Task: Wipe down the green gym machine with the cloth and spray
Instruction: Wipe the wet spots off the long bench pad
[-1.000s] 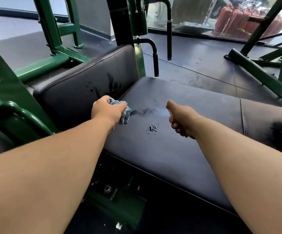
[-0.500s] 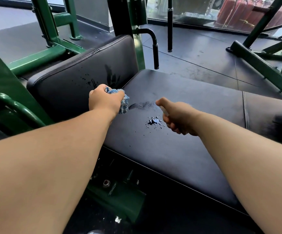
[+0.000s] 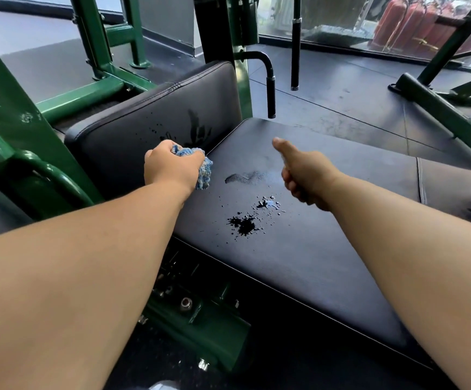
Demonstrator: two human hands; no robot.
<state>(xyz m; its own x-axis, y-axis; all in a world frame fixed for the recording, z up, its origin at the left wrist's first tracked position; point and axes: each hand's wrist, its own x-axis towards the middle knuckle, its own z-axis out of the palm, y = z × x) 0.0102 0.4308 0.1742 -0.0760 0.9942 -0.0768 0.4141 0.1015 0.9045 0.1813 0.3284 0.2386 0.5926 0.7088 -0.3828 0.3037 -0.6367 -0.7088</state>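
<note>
- Two hands are reaching out over the black seat pad (image 3: 313, 263) of the green gym machine (image 3: 9, 130), whose frame tubing is running along the far left.
- Left hand (image 3: 172, 167) is gripping the bunched blue cloth (image 3: 204, 170), fingers curled tight round it. The cloth is sitting at the seam where the back pad (image 3: 121, 142) is meeting the seat pad. Contact with the surface: cannot tell.
- Wet streak (image 3: 245, 177) is lying just right of the cloth, its long axis running left to right, in line with the cloth.
- Droplets (image 3: 245, 225) are lying further right and nearer the person, between the two forearms.
- Judgement: the left hand is nearer both. The next wipe is likely calling for a rightward sweep, then a pull toward the body.
- Right hand (image 3: 304, 175) is hovering right of the streak, fingers curled, thumb pointing forward. No spray bottle is showing, so what it is holding, if anything: cannot tell.
</note>
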